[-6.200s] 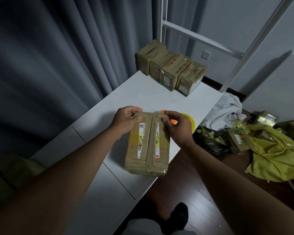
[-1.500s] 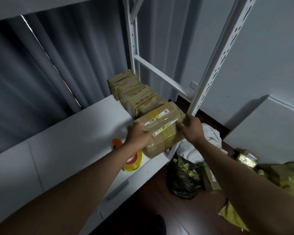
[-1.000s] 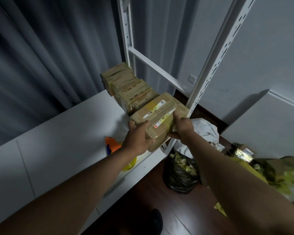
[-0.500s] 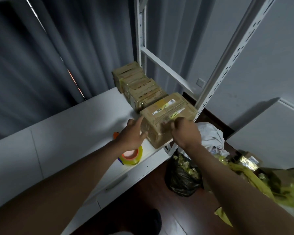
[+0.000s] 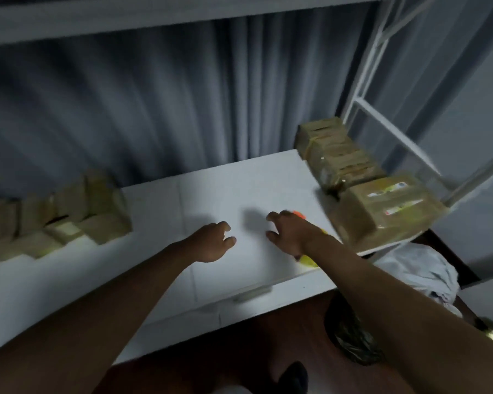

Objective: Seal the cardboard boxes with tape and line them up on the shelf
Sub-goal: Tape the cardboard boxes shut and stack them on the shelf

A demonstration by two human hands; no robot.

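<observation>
Facing taped, blocky cardboard boxes (image 5: 353, 177)

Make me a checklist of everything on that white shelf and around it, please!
Surface: white shelf board, mostly bare in the middle.
Job's things: taped box at the near end of the row of taped boxes on the right; pile of cardboard boxes on the left, blurred.
Clutter: tape roll, yellow and orange, mostly hidden under the right forearm.
Hands: left hand and right hand both over the shelf, fingers loose, holding nothing.
Cables: nothing seen.
Surroundings: grey curtain behind; white shelf frame on the right; white cloth and black bag on the wooden floor.
</observation>
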